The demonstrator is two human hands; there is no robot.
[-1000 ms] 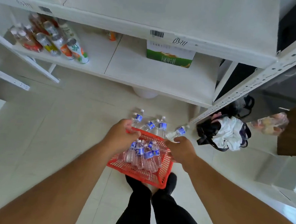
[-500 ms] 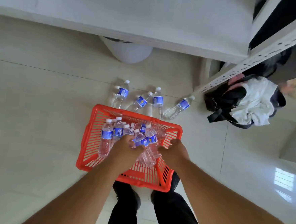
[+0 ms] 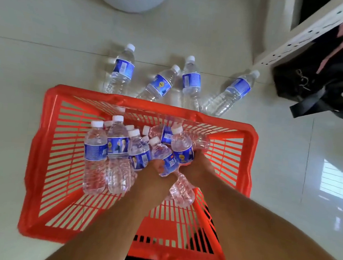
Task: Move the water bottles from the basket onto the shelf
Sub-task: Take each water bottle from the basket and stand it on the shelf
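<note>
Basket — bright orange-red plastic, walls and floor in a slatted grid pattern. Water bottles in the basket — clear ribbed plastic, white caps, blue labels with small yellow and white marks. Bottles on the floor — same clear bodies, white caps, blue labels. Floor: glossy cream tiles, thin dark joints. Shelf upright: white, with a row of dark holes. Bag — black with pale lettering.
</note>
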